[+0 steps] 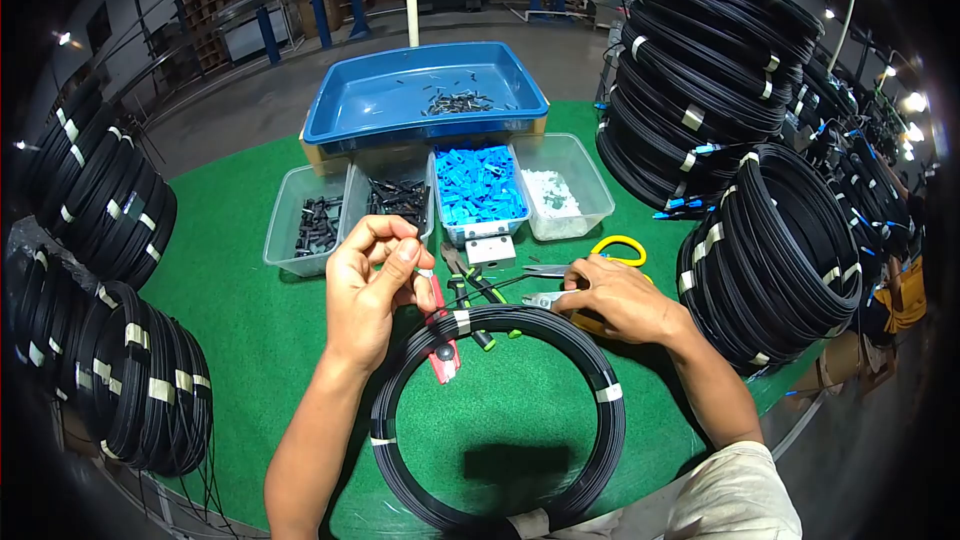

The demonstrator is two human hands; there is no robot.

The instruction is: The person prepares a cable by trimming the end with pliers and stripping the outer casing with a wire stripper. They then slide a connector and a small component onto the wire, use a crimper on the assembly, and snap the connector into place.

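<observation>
My left hand (375,275) is raised above the far left part of a coil of black cable (610,425). Its thumb and forefinger pinch together; what is between them I cannot make out. A loose black cable end runs right from beside those fingers. My right hand (625,300) is closed around a flat silver-jawed wire stripper (541,299), its handles mostly hidden under the palm. Yellow-handled scissors (630,242) lie just beyond that hand. Green-and-black pliers (462,290) and a red-handled tool (442,365) lie by the coil, partly covered. White bands tie the coil.
Beyond my hands stand clear bins of black parts (318,230), blue connectors (480,188) and white pieces (552,195). A blue tray (360,110) with small black pieces sits behind. Cable coils are stacked at left (110,190) and right (700,70). A metal block (490,252) stands before the bins.
</observation>
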